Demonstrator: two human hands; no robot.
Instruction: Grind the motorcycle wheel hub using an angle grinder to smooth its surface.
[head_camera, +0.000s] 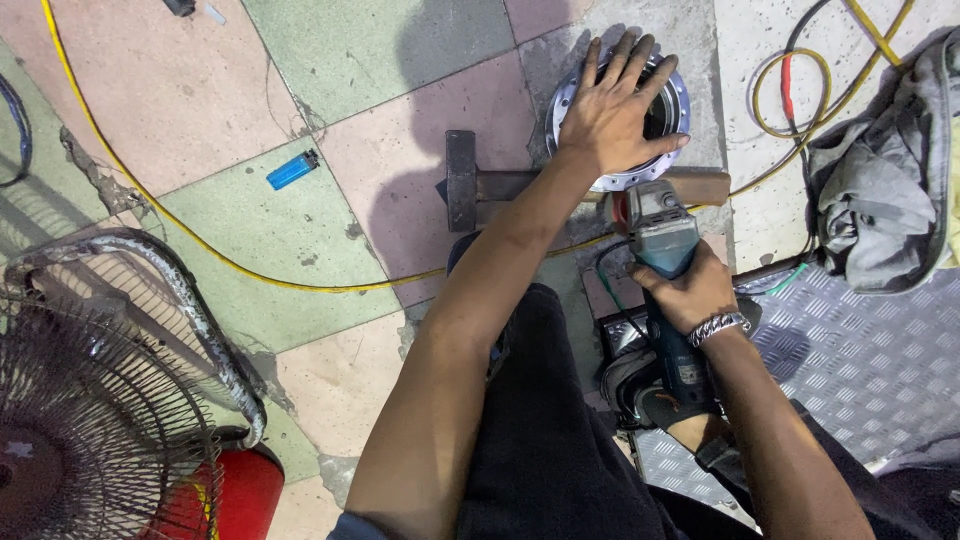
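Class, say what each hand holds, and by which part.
Right hand grips the angle grinder around its body. Left hand presses flat on the metal ring.

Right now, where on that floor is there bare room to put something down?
Open tiles lie between the blue lighter and the hammer, and below the yellow cable beside the fan. It is crowded around the metal ring under the left hand, the grinder in the right hand, and the grey cloth.

fan (90, 400) cut by left edge, flange (672, 105) centre under left hand (610, 115)
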